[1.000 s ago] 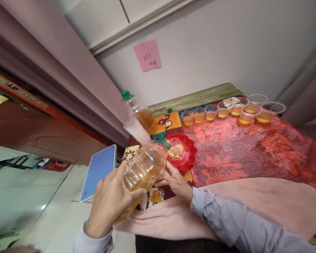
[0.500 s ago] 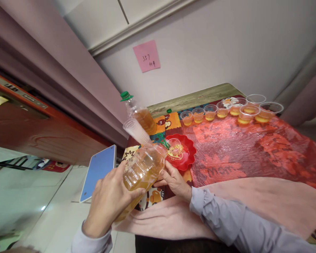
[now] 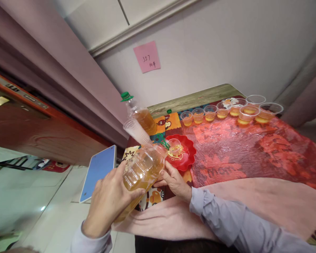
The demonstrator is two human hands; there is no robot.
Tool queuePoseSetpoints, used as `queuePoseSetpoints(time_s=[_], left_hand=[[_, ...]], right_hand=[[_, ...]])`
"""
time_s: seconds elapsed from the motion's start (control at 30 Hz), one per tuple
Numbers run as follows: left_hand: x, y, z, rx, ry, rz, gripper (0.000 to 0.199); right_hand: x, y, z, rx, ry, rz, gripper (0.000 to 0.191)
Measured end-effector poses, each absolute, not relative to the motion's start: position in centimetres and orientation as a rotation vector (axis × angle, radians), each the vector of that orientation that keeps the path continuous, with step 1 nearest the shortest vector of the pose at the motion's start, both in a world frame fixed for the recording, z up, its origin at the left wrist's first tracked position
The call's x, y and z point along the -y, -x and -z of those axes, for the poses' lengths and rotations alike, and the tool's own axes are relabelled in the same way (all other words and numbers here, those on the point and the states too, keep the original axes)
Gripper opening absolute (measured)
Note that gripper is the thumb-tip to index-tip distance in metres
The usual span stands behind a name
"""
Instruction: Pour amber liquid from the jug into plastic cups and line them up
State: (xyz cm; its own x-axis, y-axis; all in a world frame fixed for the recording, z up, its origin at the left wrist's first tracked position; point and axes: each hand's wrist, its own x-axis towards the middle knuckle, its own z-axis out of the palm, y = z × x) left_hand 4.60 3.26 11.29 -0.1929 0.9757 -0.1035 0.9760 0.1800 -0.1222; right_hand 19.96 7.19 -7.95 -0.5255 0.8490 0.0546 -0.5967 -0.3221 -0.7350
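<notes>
A large clear plastic bottle [image 3: 144, 168] of amber liquid is tilted, its neck pointing up and right over a red scalloped plate [image 3: 191, 156]. My left hand [image 3: 110, 196] wraps round the bottle's body. My right hand [image 3: 175, 181] grips it near the shoulder, fingers closed against its lower side. On the plate, just past the bottle's mouth, stands a small clear plastic cup [image 3: 174, 147]. Whether liquid is flowing into it, I cannot tell. A green strap-like piece [image 3: 162, 140] shows near the neck. Behind the bottle leans a stack of clear cups [image 3: 137, 130].
Another bottle [image 3: 144, 117] with a green cap stands behind the cup stack. Several clear cups [image 3: 210, 111] holding a little yellow liquid line the table's back edge. A small green cap [image 3: 169, 111] lies near them. A blue board [image 3: 98, 172] is left of the table.
</notes>
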Motion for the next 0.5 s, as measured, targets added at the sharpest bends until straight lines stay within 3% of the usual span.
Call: queuePoseSetpoints(time_s=[0.17, 0.5], left_hand=[[-3.23, -4.62, -11.28, -2.418, -1.986, 0.239, 0.086], [-3.09, -4.36, -11.22, -2.391, -2.012, 0.234, 0.075]], right_hand=[[-7.18, -19.92, 8.04, 0.897, 0.429, -1.962, 0.070], [-7.11, -19.96, 7.93, 0.902, 0.409, -1.958, 0.067]])
